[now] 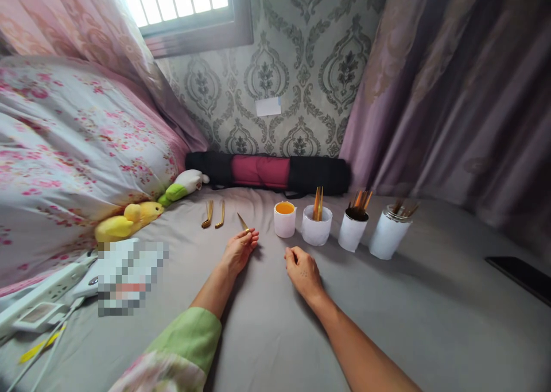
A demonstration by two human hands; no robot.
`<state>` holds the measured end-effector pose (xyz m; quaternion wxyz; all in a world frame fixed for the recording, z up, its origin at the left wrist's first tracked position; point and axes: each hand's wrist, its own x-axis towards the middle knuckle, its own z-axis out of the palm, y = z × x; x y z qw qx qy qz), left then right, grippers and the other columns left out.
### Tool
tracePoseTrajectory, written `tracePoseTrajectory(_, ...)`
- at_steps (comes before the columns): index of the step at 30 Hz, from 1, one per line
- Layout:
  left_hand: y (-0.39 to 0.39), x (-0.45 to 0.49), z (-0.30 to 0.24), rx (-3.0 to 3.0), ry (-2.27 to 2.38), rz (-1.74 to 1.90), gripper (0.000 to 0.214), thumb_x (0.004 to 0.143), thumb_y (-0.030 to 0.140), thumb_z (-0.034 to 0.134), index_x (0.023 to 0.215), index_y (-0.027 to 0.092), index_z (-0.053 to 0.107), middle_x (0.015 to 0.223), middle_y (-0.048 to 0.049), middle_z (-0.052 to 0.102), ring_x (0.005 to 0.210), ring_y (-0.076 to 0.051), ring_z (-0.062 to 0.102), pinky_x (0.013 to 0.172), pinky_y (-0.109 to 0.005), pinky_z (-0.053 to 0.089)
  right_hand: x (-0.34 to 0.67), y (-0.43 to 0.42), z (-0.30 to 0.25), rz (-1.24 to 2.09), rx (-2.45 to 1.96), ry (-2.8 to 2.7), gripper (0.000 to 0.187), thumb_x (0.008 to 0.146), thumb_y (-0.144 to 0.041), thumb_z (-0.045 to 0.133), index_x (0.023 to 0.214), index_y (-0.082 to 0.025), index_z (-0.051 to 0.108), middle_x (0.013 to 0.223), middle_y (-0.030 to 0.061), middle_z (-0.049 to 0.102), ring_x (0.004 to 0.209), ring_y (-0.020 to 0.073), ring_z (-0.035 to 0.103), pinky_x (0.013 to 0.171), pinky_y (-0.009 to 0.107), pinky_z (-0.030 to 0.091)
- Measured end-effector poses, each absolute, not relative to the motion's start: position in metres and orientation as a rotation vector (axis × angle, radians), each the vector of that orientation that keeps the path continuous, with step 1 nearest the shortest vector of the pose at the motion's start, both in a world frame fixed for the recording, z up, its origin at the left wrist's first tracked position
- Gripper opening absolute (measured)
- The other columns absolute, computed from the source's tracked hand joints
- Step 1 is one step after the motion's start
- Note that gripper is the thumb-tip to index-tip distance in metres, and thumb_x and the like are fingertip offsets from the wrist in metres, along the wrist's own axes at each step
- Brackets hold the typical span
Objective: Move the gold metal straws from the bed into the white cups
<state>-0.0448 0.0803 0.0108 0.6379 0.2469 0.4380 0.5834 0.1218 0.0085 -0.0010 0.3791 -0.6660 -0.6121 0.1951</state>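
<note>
My left hand (240, 249) rests on the grey sheet, its fingers pinched on a thin gold knife (243, 222) whose blade points away and to the left. My right hand (302, 273) lies knuckles up just to the right, fingers curled in with nothing visible in them. Two gold utensils (214, 214) lie side by side beyond the left hand. A row of white cups stands ahead: an orange-lined cup (284, 219), a cup with gold sticks (316, 224), a dark-lined cup with utensils (353, 228) and a jar with utensils (388, 231).
A floral duvet (77, 151) piles up at the left with a yellow plush (127, 218) and a green-white plush (183, 185). A black and red roll (267, 173) lies against the wall. A white power strip (41, 294) sits at lower left, a dark slab (523, 277) at right.
</note>
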Motion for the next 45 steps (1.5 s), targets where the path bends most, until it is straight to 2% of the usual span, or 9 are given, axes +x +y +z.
tracePoseTrajectory(11,0.038,-0.023,0.013,0.625,0.914,1.269,0.016,0.073,0.003,0.053,0.087,0.008,0.06,0.073,-0.0065,0.062,0.056,-0.006,0.056,0.052,-0.016,0.047,0.122,0.007,-0.001,0.514,-1.668,-1.531,0.033,0.084,-0.036,0.034,0.075,-0.02,0.06,0.068,0.0025,0.064,0.054,0.0103,0.052,0.051,0.019,0.032)
tracePoseTrajectory(17,0.02,-0.017,0.014,0.738,0.912,1.241,0.018,0.072,0.011,0.058,0.09,0.009,0.059,0.08,-0.0098,0.063,0.058,-0.008,0.056,0.053,-0.018,0.046,0.124,0.007,-0.001,0.526,-1.623,-1.531,0.033,0.084,-0.036,0.033,0.075,-0.019,0.06,0.067,0.0025,0.064,0.053,0.0099,0.053,0.051,0.019,0.034)
tracePoseTrajectory(22,0.009,-0.016,0.014,0.854,0.929,1.218,0.029,0.067,0.021,0.064,0.093,0.01,0.058,0.082,-0.01,0.064,0.06,-0.01,0.057,0.053,-0.02,0.045,0.125,0.01,-0.002,0.583,-1.567,-1.505,0.034,0.083,-0.039,0.034,0.075,-0.018,0.06,0.062,0.0022,0.062,0.051,0.0104,0.053,0.05,0.019,0.036)
tracePoseTrajectory(26,0.005,-0.015,0.015,0.979,0.999,1.23,0.032,0.068,0.027,0.061,0.096,0.01,0.057,0.08,-0.0086,0.063,0.058,-0.01,0.057,0.051,-0.021,0.044,0.126,0.012,-0.003,0.652,-1.509,-1.47,0.037,0.081,-0.042,0.035,0.076,-0.016,0.061,0.058,0.0015,0.059,0.048,0.0101,0.051,0.047,0.02,0.036)
tracePoseTrajectory(34,0.003,-0.015,0.013,1.24,1.131,1.235,0.028,0.072,0.026,0.053,0.096,0.014,0.061,0.073,-0.0042,0.061,0.055,-0.009,0.054,0.046,-0.018,0.04,0.127,0.011,0.001,0.757,-1.435,-1.437,0.042,0.079,-0.049,0.036,0.08,-0.015,0.061,0.057,0.0011,0.057,0.045,0.0095,0.048,0.044,0.019,0.036)
tracePoseTrajectory(39,0.002,-0.017,0.01,1.415,1.18,1.246,0.028,0.074,0.022,0.049,0.097,0.017,0.063,0.073,-0.0041,0.061,0.058,-0.01,0.053,0.055,-0.02,0.042,0.126,0.01,0.004,0.791,-1.411,-1.413,0.042,0.079,-0.05,0.037,0.081,-0.015,0.06,0.057,0.0004,0.055,0.044,0.009,0.047,0.042,0.019,0.036)
tracePoseTrajectory(45,-0.001,-0.019,0.011,1.545,1.194,1.312,0.026,0.074,0.021,0.05,0.095,0.021,0.066,0.082,-0.0063,0.061,0.072,-0.014,0.053,0.068,-0.023,0.041,0.126,0.008,0.01,0.879,-1.353,-1.317,0.041,0.077,-0.05,0.039,0.083,-0.014,0.059,0.057,-0.0005,0.052,0.041,0.0069,0.044,0.038,0.017,0.034)
